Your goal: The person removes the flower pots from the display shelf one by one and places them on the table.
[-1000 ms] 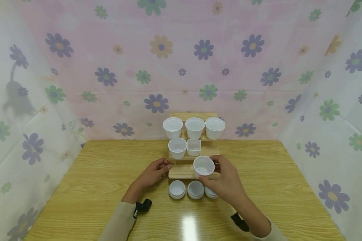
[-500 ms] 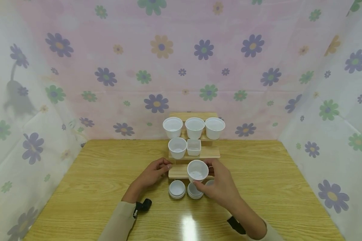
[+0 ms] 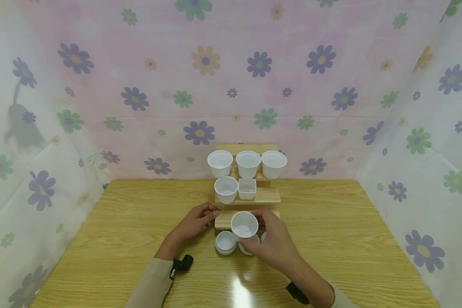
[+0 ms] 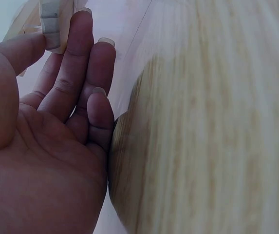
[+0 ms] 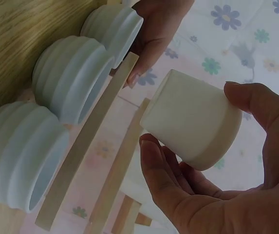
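Observation:
My right hand (image 3: 275, 244) pinches a small white round pot (image 3: 244, 225) by its sides, thumb in front and fingers behind. The pot is above the front of the wooden tiered stand (image 3: 223, 220), its opening tilted toward the head camera. In the right wrist view, the same pot (image 5: 193, 119) is plain and smooth-sided, apart from the boards. At the left end of the lowest board, my left hand (image 3: 194, 221) holds the edge between thumb and fingers. The left wrist view has that board end (image 4: 51, 27) between them, while the other fingers extend past it.
Three ribbed white pots (image 5: 73, 78) stand on the table (image 3: 146, 196) before the stand. The middle tier bears a round pot (image 3: 226, 190) and a square pot (image 3: 247, 189). Three larger pots (image 3: 248, 165) fill the upper tier. Flowered cloth (image 3: 231, 77) hangs behind.
My right hand has moved the pot left and toward the person, from over the lowest board to above the ribbed pots. The left hand has stayed on the board's end.

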{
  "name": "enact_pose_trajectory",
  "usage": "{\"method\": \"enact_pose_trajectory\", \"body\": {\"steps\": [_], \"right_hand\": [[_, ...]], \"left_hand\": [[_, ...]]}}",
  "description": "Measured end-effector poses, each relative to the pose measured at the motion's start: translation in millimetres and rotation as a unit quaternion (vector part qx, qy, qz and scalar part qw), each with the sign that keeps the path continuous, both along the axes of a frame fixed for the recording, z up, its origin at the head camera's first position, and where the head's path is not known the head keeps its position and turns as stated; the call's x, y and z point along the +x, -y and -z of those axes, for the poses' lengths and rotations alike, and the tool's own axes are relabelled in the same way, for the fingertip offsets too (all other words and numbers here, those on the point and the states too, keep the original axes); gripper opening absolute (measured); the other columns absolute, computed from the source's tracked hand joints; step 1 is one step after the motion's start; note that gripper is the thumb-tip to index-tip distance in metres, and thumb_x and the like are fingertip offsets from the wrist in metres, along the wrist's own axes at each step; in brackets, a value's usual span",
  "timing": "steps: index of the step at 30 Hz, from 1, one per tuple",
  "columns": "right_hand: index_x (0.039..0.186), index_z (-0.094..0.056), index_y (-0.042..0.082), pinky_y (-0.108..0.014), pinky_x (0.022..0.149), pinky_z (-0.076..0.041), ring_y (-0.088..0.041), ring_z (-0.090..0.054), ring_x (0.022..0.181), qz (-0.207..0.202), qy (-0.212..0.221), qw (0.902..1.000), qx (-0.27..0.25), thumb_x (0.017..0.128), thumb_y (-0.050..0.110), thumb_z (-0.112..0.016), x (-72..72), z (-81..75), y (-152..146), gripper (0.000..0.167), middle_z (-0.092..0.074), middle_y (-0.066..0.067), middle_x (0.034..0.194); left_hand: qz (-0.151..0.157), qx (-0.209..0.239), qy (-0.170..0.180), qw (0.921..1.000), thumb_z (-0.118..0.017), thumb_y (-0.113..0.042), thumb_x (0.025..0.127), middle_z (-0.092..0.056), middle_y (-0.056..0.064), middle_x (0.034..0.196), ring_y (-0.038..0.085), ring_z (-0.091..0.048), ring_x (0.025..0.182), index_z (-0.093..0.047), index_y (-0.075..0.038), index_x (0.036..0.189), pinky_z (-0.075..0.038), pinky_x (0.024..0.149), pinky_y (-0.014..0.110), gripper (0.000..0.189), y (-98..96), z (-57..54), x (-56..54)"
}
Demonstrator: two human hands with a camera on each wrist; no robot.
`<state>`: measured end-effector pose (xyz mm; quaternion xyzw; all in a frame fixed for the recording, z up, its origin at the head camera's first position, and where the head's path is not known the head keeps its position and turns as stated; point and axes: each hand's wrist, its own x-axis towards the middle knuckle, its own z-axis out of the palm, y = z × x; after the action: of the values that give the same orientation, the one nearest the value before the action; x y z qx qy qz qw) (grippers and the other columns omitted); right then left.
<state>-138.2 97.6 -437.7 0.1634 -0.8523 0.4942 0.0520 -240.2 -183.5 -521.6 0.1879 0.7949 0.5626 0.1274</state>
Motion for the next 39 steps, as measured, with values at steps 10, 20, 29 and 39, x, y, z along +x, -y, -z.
{"method": "enact_pose_trajectory", "body": {"steps": [10,20,29,39], "right_hand": [[0.127,-0.063,0.007,-0.033,0.087,-0.059,-0.021,-0.068,0.104,-0.012,0.009,0.9999,-0.005,0.073,0.009,-0.098,2.5,3.9,7,0.065,-0.068,-0.004,0.115],[0.126,-0.063,0.007,-0.034,0.092,-0.058,-0.019,-0.070,0.104,-0.027,-0.001,0.9996,-0.005,0.076,0.013,-0.098,7.2,7.8,14,0.061,-0.070,-0.003,0.115],[0.126,-0.062,0.007,-0.037,0.091,-0.059,-0.019,-0.071,0.104,-0.033,0.000,0.9994,0.008,0.077,0.018,-0.098,10.7,13.2,19,0.062,-0.071,-0.002,0.115],[0.127,-0.062,0.006,-0.034,0.092,-0.058,-0.020,-0.070,0.105,-0.063,-0.012,0.9979,0.013,0.080,0.020,-0.096,14.9,18.9,24,0.060,-0.070,-0.004,0.117]], "left_hand": [[0.001,0.005,0.000,1.0000,-0.058,-0.028,0.112,-0.070,0.008,0.119,0.024,-0.064,0.104,-0.067,-0.006,0.125,-0.052,0.090,0.035,0.027,0.3,2.3,-0.8],[0.000,0.000,-0.001,1.0000,-0.057,-0.029,0.112,-0.069,0.007,0.117,0.025,-0.063,0.102,-0.067,-0.007,0.125,-0.051,0.088,0.035,0.027,0.5,2.3,-1.0],[0.002,0.000,-0.004,1.0000,-0.057,-0.029,0.113,-0.069,0.007,0.114,0.024,-0.062,0.099,-0.067,-0.007,0.127,-0.051,0.087,0.034,0.028,0.2,2.0,-0.3],[0.004,0.003,-0.005,1.0000,-0.057,-0.028,0.112,-0.069,0.007,0.115,0.023,-0.062,0.099,-0.067,-0.007,0.127,-0.051,0.086,0.033,0.027,0.6,2.8,-0.8]]}}
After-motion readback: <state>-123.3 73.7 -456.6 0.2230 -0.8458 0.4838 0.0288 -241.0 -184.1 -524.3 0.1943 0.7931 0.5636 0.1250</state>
